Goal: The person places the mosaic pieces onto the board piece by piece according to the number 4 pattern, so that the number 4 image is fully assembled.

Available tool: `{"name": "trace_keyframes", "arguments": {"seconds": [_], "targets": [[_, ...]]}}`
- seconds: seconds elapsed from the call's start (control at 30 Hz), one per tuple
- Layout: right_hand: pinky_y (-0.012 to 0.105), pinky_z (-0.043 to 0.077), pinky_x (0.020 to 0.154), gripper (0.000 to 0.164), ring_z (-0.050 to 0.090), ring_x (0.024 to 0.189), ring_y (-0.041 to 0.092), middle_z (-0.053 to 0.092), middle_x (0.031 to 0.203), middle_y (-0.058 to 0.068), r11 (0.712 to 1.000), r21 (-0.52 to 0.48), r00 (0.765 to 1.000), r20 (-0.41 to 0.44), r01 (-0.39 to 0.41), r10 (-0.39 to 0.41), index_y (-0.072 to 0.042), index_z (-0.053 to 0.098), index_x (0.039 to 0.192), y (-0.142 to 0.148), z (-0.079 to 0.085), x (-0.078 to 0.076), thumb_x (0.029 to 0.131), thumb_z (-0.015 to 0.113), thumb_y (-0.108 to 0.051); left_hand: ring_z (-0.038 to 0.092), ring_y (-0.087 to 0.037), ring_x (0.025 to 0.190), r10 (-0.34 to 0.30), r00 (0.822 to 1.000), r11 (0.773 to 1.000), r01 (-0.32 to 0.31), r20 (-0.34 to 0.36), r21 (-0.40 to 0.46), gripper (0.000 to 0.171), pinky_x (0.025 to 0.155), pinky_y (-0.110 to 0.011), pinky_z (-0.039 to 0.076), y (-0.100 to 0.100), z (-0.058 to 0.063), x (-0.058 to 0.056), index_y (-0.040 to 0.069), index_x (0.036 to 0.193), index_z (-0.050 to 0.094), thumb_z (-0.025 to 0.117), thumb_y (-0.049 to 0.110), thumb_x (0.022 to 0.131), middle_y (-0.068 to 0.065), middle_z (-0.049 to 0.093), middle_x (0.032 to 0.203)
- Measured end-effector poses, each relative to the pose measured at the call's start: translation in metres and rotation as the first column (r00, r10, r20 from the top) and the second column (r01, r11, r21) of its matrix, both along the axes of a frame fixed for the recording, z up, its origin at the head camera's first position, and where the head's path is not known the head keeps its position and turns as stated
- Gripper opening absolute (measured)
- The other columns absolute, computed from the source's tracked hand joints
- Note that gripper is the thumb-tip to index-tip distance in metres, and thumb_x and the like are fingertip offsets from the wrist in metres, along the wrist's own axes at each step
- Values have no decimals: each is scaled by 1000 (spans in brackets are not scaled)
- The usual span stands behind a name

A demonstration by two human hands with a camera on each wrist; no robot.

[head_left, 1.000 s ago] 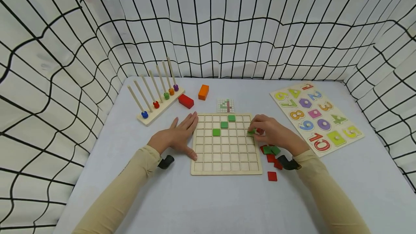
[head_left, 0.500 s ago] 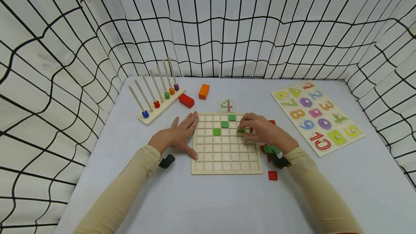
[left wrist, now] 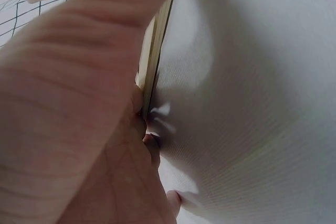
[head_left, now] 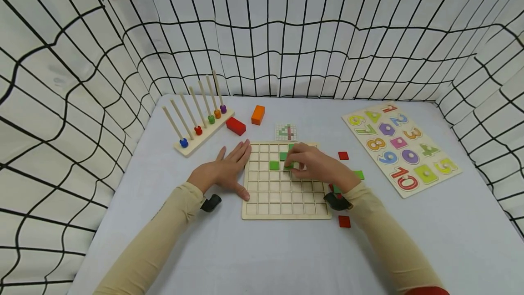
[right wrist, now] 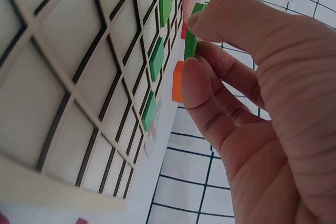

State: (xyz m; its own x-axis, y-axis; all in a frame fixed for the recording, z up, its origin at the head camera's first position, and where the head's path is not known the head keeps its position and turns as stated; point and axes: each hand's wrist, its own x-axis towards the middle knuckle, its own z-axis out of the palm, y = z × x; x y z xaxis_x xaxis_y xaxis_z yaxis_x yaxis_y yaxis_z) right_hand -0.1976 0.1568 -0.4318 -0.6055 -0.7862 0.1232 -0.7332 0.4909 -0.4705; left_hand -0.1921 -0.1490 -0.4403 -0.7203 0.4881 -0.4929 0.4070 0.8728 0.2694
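Observation:
A wooden grid board (head_left: 282,211) lies on the white table. Green square tiles (head_left: 274,165) sit in three of its cells, forming a diagonal, as the right wrist view also shows. Between thumb and fingertips my right hand (head_left: 317,163) pinches another green tile (right wrist: 192,38), held over the board just right of the diagonal and apart from the grid surface in the right wrist view. My left hand (head_left: 223,172) rests with spread fingers against the board's left edge. Its palm and wrist fill much of the left wrist view.
Loose red tiles (head_left: 344,221) and green tiles (head_left: 358,175) lie right of the board, some hidden by my right wrist. A small pattern card (head_left: 286,132), orange block (head_left: 258,115), red block (head_left: 235,126) and peg stand (head_left: 204,134) are behind. A number puzzle (head_left: 399,149) lies right.
My right hand has carried the green tile leftward from the board's right edge to beside the diagonal of tiles. My left hand has stayed in place.

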Motion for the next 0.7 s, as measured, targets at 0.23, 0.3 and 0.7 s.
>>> {"name": "trace_keyframes", "arguments": {"seconds": [0.23, 0.3, 0.7], "targets": [[27, 59, 80, 11, 63, 93, 21, 68, 114, 9, 999, -18, 999, -22, -44, 43, -7, 80, 106, -19, -5, -1, 95, 80, -6, -17, -34, 169, -5, 1000, 1000, 5, 7, 0, 150, 132, -68, -10, 0, -3, -2, 4, 171, -9, 86, 71, 76, -13, -21, 180], [27, 59, 81, 9, 64, 95, 24, 69, 112, 9, 998, -19, 998, -27, -59, 59, -7, 80, 105, -25, -6, -1, 96, 79, -7, -16, -34, 169, -6, 1000, 1000, 6, 8, 1, 150, 132, -68, -10, -1, -3, -2, 5, 171, -10, 86, 71, 76, -13, -21, 180], [27, 59, 91, 9, 62, 102, 20, 70, 108, 8, 993, 15, 993, 0, -116, 116, -7, 81, 106, -52, -12, -3, 97, 77, -6, -16, -35, 169, -11, 1000, 1000, 11, 11, 5, 148, 132, -70, -8, 0, 3, 0, 3, 171, -9, 85, 70, 78, -14, -20, 180]]}}
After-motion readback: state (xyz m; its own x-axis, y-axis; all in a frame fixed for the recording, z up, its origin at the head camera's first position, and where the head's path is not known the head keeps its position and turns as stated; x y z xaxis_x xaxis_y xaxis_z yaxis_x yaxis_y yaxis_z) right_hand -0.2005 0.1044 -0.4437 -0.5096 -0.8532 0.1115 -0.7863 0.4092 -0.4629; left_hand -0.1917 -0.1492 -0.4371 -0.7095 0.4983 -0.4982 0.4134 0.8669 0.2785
